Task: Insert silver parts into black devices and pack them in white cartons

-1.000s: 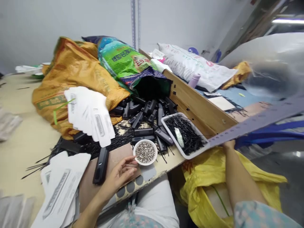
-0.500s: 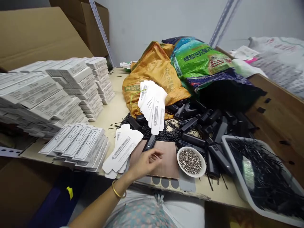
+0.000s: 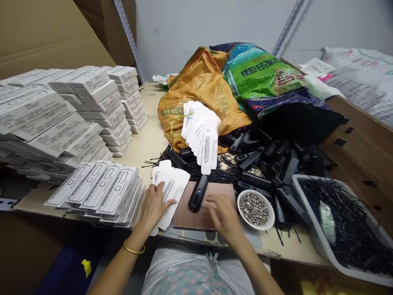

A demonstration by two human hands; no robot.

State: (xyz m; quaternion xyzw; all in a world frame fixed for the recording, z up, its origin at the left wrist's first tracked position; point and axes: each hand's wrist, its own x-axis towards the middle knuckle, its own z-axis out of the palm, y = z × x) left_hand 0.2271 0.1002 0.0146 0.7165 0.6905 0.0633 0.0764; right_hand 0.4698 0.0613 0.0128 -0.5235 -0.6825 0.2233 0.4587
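My left hand rests on a small stack of flat white printed box blanks, thumb and fingers spread over them. To its right, a black plastic handle-like piece with a ribbed face lies on a brown board. Over that board's right side hovers my right hand, fingers apart and slightly bent, with nothing visible in it. A white bowl of small metal parts stands just right of the board. A fan of more flat box blanks lies beyond the handle.
Stacked white boxes fill the left, with printed boxes in front. Black handle pieces and thin black strips spread behind the bowl. A tub of black strips stands right. Orange and green bags lie behind.
My left hand has moved left from the board onto the flat box blanks. My right hand has come into view over the board, and the black handle shows more fully.
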